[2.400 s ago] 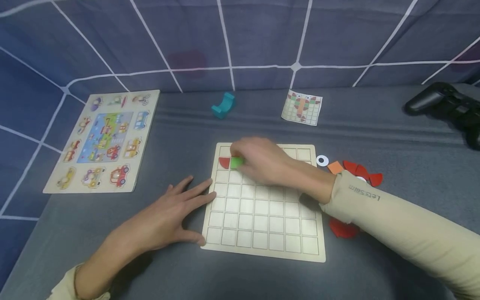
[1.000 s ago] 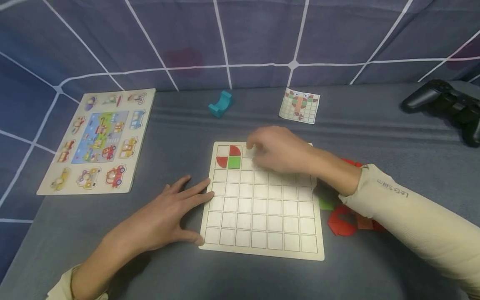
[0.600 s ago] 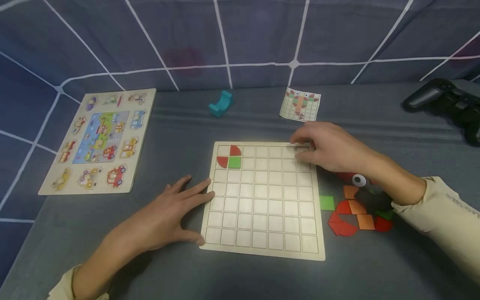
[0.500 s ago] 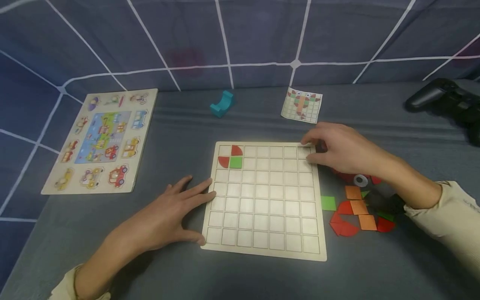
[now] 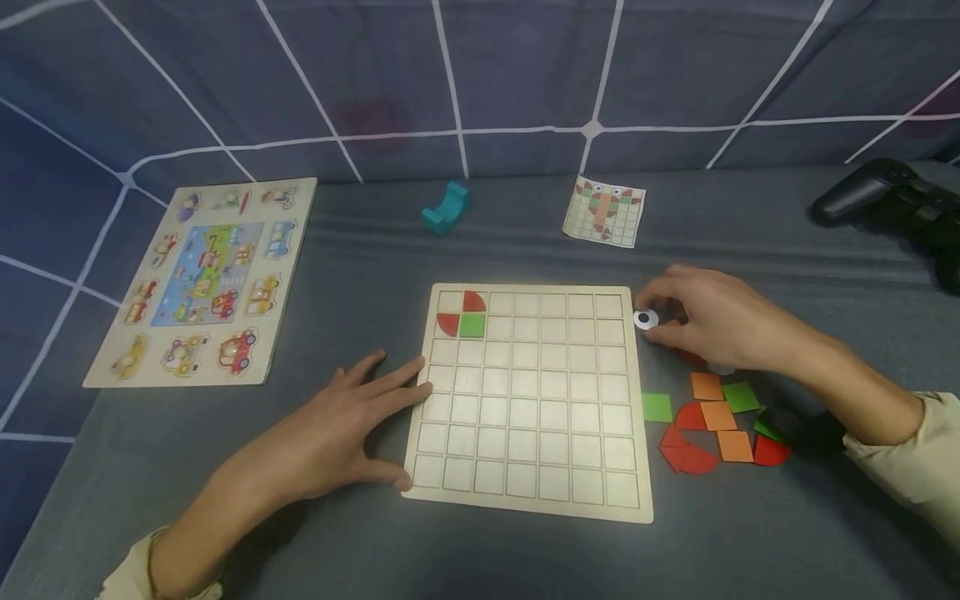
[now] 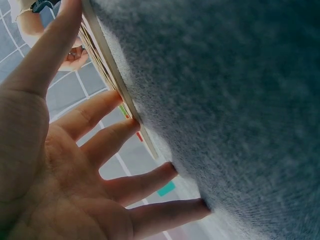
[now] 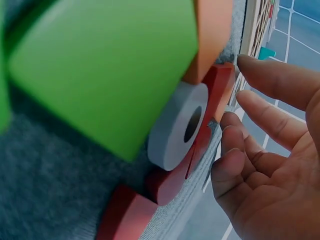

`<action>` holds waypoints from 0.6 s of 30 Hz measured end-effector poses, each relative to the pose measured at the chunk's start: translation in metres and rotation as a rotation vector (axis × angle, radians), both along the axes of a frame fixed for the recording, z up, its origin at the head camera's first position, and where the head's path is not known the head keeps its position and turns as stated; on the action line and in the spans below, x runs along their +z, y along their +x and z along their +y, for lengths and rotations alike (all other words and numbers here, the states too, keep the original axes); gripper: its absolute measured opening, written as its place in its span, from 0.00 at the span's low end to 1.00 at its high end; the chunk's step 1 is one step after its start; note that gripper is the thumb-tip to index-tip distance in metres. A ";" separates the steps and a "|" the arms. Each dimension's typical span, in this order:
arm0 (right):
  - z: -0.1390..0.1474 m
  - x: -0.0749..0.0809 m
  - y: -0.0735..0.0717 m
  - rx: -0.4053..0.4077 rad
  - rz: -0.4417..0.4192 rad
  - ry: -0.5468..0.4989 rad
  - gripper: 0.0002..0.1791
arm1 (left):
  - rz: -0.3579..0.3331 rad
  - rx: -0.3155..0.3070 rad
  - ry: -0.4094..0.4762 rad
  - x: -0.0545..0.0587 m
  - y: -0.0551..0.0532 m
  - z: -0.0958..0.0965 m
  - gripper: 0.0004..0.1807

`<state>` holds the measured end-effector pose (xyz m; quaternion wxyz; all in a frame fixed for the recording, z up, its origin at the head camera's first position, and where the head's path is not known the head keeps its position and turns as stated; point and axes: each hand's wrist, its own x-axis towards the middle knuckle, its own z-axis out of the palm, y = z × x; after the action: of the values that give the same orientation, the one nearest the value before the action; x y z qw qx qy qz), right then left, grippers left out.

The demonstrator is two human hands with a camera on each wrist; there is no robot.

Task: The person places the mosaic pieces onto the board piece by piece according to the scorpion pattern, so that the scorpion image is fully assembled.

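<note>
My left hand [image 5: 337, 437] spreads its fingers against the left edge of a wooden grid board [image 5: 525, 400]. The left wrist view shows its fingertips [image 6: 131, 122] right at the board's edge. At the board's upper left lie two red quarter-circle tiles [image 5: 447, 324] and a green square tile [image 5: 472, 325]. Beside the board's upper right edge, my right hand [image 5: 712, 321] pinches a white eye disc [image 5: 646, 319] with a black centre between thumb and index finger. Under that hand, a second white eye disc [image 7: 172, 130] lies among red tiles [image 7: 170, 182], near a large-looking green tile [image 7: 110, 75].
Right of the board lie orange squares [image 5: 717, 415], green squares [image 5: 657, 407] and red pieces [image 5: 690, 457]. A pattern card [image 5: 604, 212] and a teal curved block [image 5: 446, 207] are behind it. A picture puzzle [image 5: 206, 283] lies left, a black game controller [image 5: 892, 208] right.
My right hand has left the upper left tiles, uncovering a red quarter-circle there, and moved right across the board to the eye disc. The left hand stays in place.
</note>
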<state>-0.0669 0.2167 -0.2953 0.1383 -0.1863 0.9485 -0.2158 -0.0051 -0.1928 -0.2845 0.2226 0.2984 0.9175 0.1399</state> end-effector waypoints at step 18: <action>-0.004 -0.001 0.003 0.014 0.056 0.001 0.14 | -0.014 0.009 -0.011 0.001 -0.001 0.001 0.53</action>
<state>-0.0640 0.2123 -0.2963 0.1135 -0.1989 0.9507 -0.2090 -0.0059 -0.1921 -0.2838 0.2299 0.2921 0.9181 0.1379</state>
